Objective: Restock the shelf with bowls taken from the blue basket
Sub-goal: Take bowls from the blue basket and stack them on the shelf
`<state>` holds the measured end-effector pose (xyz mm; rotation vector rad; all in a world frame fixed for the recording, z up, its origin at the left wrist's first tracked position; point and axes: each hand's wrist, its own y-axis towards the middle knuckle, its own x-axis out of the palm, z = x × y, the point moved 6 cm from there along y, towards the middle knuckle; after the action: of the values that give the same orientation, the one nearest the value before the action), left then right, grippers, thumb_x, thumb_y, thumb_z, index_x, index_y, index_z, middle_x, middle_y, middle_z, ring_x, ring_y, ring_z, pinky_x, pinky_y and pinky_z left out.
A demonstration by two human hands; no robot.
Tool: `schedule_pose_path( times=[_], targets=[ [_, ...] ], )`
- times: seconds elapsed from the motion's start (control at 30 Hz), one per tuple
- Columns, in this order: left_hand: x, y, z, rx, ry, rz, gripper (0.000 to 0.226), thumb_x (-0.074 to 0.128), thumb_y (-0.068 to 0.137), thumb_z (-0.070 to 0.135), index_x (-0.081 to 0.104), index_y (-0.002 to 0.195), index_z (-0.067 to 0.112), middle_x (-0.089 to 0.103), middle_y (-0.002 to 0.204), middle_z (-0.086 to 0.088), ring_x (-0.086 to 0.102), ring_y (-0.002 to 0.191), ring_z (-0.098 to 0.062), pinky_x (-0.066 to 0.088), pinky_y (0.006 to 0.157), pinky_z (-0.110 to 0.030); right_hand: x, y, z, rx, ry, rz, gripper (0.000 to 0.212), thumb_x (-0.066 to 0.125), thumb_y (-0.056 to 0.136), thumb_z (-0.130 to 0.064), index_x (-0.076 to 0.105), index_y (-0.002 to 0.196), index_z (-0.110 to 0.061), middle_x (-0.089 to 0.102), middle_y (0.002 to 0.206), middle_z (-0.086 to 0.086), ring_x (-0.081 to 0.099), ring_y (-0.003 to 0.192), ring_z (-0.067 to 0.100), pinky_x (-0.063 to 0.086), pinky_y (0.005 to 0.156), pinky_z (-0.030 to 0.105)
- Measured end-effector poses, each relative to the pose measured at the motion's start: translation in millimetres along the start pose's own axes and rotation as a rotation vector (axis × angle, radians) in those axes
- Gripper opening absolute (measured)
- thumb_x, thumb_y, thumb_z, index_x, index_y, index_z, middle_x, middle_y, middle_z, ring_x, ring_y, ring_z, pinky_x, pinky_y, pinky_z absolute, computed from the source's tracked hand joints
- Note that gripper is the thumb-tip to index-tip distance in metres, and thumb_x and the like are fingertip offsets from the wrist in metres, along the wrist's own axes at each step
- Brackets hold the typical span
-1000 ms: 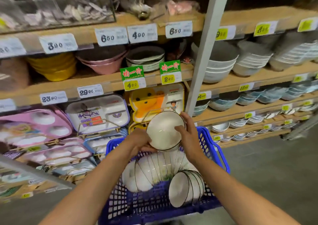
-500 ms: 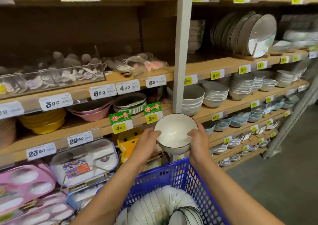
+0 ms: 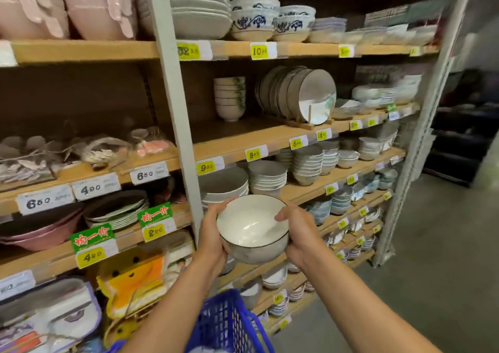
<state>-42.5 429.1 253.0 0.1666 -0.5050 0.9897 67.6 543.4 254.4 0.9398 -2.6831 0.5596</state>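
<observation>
A white bowl point(image 3: 249, 224) with a thin dark rim is held upright between both hands in front of the shelving. My left hand point(image 3: 213, 233) grips its left side and my right hand point(image 3: 299, 235) grips its right side. The blue basket point(image 3: 229, 325) shows only its far corner at the bottom edge, below my forearms; its contents are almost out of view. Just behind the bowl, stacks of similar white bowls point(image 3: 267, 178) stand on a wooden shelf point(image 3: 302, 190).
A grey upright post point(image 3: 175, 109) divides the shelving just left of the bowl. The shelf above point(image 3: 243, 139) has bare wood near a stack of small bowls point(image 3: 230, 97) and a plate rack point(image 3: 299, 93). Grey floor point(image 3: 432, 271) lies to the right.
Both hands have lifted the bowl out of the basket and up to shelf height. My view has swung up and right, so the basket has dropped nearly out of sight.
</observation>
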Motion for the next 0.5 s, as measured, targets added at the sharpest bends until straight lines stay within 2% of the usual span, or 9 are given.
schedule_pose_path(
  times=[0.07, 0.2, 0.3, 0.43, 0.5],
  targets=[
    [30.7, 2.0, -13.4, 0.004, 0.000, 0.008, 0.037, 0.046, 0.091, 0.022, 0.078, 0.073, 0.015, 0.076, 0.078, -0.008, 0.073, 0.068, -0.021, 0.054, 0.051, -0.025, -27.0, 9.3, -20.0, 0.003, -0.002, 0.007, 0.027, 0.045, 0.074, 0.003, 0.064, 0.084, -0.013, 0.065, 0.080, 0.009, 0.058, 0.074, 0.029, 0.047, 0.046, 0.026],
    [79.9, 3.9, -39.8, 0.026, 0.039, 0.044, 0.036, 0.045, 0.089, 0.029, 0.078, 0.080, 0.017, 0.077, 0.083, -0.007, 0.073, 0.069, -0.018, 0.053, 0.050, -0.024, -68.4, 26.1, -53.8, -0.017, -0.023, 0.021, 0.024, 0.045, 0.076, 0.003, 0.060, 0.089, -0.011, 0.061, 0.088, 0.012, 0.054, 0.076, 0.027, 0.045, 0.055, 0.029],
    [111.5, 7.0, -56.6, 0.042, 0.043, 0.121, 0.030, 0.044, 0.091, 0.031, 0.071, 0.089, 0.017, 0.077, 0.080, -0.004, 0.071, 0.069, -0.018, 0.051, 0.054, -0.026, -88.7, 37.6, -75.3, -0.048, 0.002, 0.010, 0.031, 0.042, 0.078, 0.005, 0.061, 0.087, -0.017, 0.062, 0.089, 0.010, 0.055, 0.076, 0.024, 0.045, 0.056, 0.028],
    [149.7, 22.3, -57.7, 0.060, 0.007, 0.159, 0.031, 0.041, 0.090, 0.031, 0.064, 0.073, 0.019, 0.072, 0.065, 0.000, 0.068, 0.056, -0.016, 0.048, 0.044, -0.019, -107.0, 59.0, -102.3, -0.048, 0.018, -0.011, 0.033, 0.039, 0.080, 0.007, 0.062, 0.080, -0.017, 0.061, 0.079, 0.007, 0.055, 0.069, 0.024, 0.044, 0.042, 0.019],
    [162.0, 33.1, -52.7, 0.058, 0.014, 0.154, 0.031, 0.042, 0.087, 0.031, 0.061, 0.065, 0.021, 0.070, 0.060, 0.002, 0.066, 0.050, -0.015, 0.045, 0.041, -0.018, -110.3, 74.2, -111.6, -0.023, 0.018, -0.014, 0.029, 0.040, 0.080, 0.006, 0.061, 0.080, -0.014, 0.062, 0.082, 0.011, 0.055, 0.069, 0.027, 0.045, 0.047, 0.023]
  ],
)
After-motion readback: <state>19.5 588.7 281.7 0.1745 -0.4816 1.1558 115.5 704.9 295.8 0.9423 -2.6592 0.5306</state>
